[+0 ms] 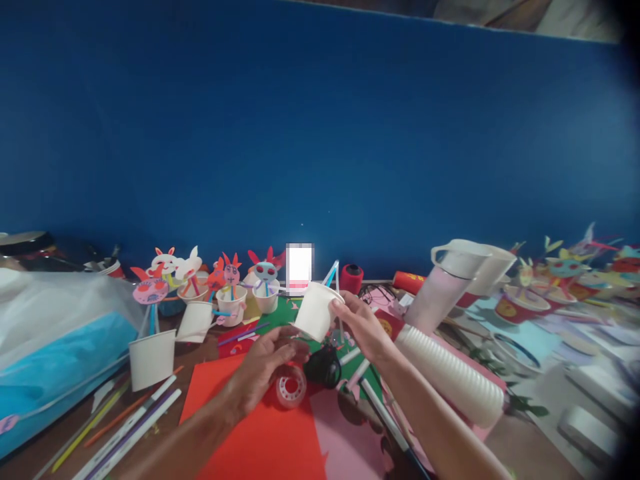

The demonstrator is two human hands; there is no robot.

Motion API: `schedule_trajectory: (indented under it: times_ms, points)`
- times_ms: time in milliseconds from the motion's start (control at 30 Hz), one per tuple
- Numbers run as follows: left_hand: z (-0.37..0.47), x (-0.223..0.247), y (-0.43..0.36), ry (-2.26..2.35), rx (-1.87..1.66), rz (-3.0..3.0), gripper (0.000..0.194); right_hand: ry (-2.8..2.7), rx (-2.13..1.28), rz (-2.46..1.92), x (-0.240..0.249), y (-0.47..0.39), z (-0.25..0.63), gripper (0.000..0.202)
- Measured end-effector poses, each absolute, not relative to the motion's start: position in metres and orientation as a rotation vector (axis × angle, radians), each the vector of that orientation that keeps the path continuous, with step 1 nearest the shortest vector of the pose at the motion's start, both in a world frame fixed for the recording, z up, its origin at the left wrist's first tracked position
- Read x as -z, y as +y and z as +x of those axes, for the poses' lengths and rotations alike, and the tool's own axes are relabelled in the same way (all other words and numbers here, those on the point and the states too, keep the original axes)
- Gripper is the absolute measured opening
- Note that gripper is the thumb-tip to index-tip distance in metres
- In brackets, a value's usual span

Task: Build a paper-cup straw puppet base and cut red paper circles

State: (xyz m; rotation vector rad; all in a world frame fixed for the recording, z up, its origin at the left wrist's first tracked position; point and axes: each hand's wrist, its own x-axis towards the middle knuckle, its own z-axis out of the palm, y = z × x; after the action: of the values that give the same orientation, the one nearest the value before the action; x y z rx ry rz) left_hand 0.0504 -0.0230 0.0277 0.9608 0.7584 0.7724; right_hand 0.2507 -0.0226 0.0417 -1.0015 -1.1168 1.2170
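A white paper cup [316, 312] is tilted in front of me, its rim pinched by my right hand [357, 320]. Drinking straws [332, 273], one blue, stand up at the cup's rim. Just below and left of the cup is my left hand [267, 363], fingers loosely curled and apart with nothing visible in them. Whether its fingertips touch the cup I cannot tell. A roll of clear tape [291, 387] lies under that hand on a red paper sheet [240, 433]. Close by sits a dark, rounded object [324, 365] that I cannot make out.
Several cups with paper animal faces [230, 303] stand at the back left, others [523, 300] at the right. A stack of paper cups [450, 373] lies beside my right forearm, near a jug [445, 280]. Markers [130, 427] lie front left. A blue wall [320, 133] closes the back.
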Motion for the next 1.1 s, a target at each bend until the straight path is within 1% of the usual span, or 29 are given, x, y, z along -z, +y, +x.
schedule_trajectory:
  times_ms: [167, 300, 433, 533, 633, 767, 867, 967, 1100]
  points:
    - [0.052, -0.029, -0.026, 0.578, -0.752, 1.046, 0.054, -1.246, -1.18, -1.017, -0.038, -0.026, 0.238, 0.039]
    - [0.055, -0.023, -0.028, 0.667, -0.796, 1.193, 0.067, -1.434, -1.111, -1.074, -0.033, -0.032, 0.228, 0.04]
    - [0.058, -0.007, -0.027, 0.814, -0.861, 1.309, 0.068, -1.609, -0.996, -1.133, -0.043, -0.036, 0.234, 0.042]
    - [0.058, 0.006, -0.025, 0.86, -0.837, 1.399, 0.07, -1.566, -0.926, -1.134, -0.054, -0.036, 0.243, 0.038]
    - [0.057, 0.01, -0.026, 0.851, -0.787, 1.523, 0.059, -1.473, -0.873, -1.119, -0.06, -0.035, 0.247, 0.036]
    - [0.058, 0.001, -0.033, 0.803, -0.712, 1.632, 0.043, -1.455, -0.777, -1.119, -0.064, -0.04, 0.245, 0.031]
    - [0.059, -0.008, -0.037, 0.781, -0.689, 1.699, 0.034, -1.502, -0.805, -1.121, -0.069, -0.045, 0.242, 0.031]
    - [0.058, -0.014, -0.037, 0.756, -0.647, 1.764, 0.029, -1.58, -0.844, -1.116, -0.074, -0.049, 0.241, 0.028]
    - [0.055, -0.011, -0.035, 0.771, -0.671, 1.771, 0.03, -1.679, -0.694, -1.232, -0.077, -0.055, 0.235, 0.018]
